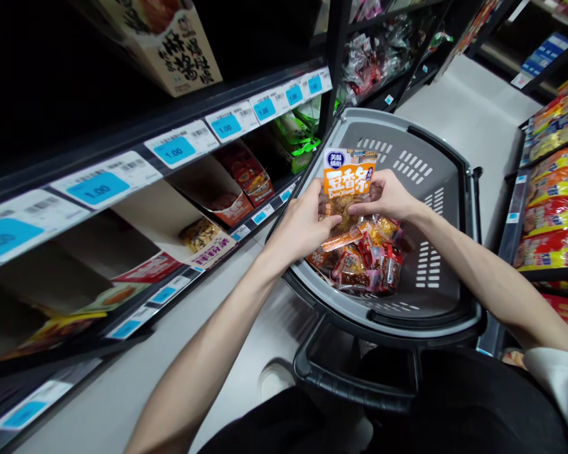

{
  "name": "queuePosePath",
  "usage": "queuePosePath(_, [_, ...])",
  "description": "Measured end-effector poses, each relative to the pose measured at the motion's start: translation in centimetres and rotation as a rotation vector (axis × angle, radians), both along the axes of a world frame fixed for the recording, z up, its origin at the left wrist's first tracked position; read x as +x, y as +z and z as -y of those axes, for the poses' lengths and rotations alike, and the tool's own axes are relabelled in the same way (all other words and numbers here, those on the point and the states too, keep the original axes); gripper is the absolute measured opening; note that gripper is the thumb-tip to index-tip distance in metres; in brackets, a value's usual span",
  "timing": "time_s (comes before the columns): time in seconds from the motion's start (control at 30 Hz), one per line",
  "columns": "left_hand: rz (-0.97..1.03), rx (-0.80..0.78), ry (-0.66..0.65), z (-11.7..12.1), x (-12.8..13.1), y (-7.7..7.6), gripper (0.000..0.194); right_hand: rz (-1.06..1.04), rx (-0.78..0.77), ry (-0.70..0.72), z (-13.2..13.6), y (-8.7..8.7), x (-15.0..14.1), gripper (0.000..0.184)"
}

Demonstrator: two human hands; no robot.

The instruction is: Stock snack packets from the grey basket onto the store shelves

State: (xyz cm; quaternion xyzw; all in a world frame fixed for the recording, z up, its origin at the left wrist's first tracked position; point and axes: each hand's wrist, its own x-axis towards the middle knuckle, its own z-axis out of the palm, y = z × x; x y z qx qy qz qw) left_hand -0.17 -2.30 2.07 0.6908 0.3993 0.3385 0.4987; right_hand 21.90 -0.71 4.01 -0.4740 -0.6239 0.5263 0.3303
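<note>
An orange-and-white snack packet (349, 176) with a clear lower part is held upright over the grey shopping basket (447, 252). My left hand (305, 221) grips its left side, thumb across the front. On the right edge, my right hand (388, 195) pinches the same packet between thumb and fingers. Below both hands, several small wrapped snacks (369, 258) in red, orange and clear plastic lie heaped at the basket's left side. The basket's black handle (355, 384) points toward my body.
At left, dark shelves carry price labels (175, 150) and open cartons of snacks (208, 243). A large printed box (184, 57) stands on the upper shelf. Red and yellow bags (556, 221) fill the right-hand shelf. Pale floor (473, 94) runs between the shelves, and my shoe (275, 380) shows below.
</note>
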Motion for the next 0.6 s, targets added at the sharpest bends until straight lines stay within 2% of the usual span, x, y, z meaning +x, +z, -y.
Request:
queuePosePath(0.13, [0.017,-0.007,-0.01,-0.12,-0.06,-0.45,0.064,0.003,0.005,-0.013,-0.08,-0.22,0.26,0.049])
queuePosePath(0.33, [0.036,0.019,-0.046,-0.34,-0.19,-0.94,0.062,0.008,0.077,0.019,-0.28,-0.51,0.61,0.044])
queuePosePath(0.6, [0.036,0.013,-0.052,-0.49,-0.1,-1.07,0.065,0.034,0.074,0.025,-0.2,-0.23,0.41,0.049])
